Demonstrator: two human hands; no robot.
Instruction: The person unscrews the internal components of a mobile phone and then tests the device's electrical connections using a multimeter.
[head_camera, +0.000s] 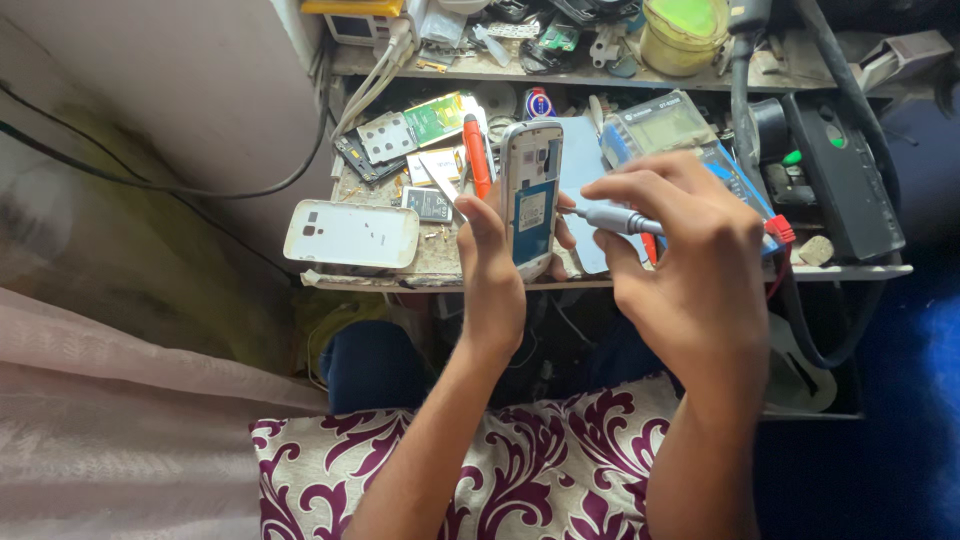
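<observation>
My left hand (492, 270) is closed around an opened phone (530, 195), held upright with its bare back facing me, above the front edge of the tabletop (440, 262). My right hand (690, 255) pinches a grey screwdriver (612, 218), its tip touching the phone's right edge. A white back cover (350, 234) lies to the left; an orange-handled tool (476, 152) lies just behind the phone.

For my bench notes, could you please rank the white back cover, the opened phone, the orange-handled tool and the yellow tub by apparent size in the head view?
1. White back cover and opened phone: alike; the phone is held nearer the camera, so unranked.
2. Yellow tub, partly cropped.
3. Orange-handled tool.
</observation>
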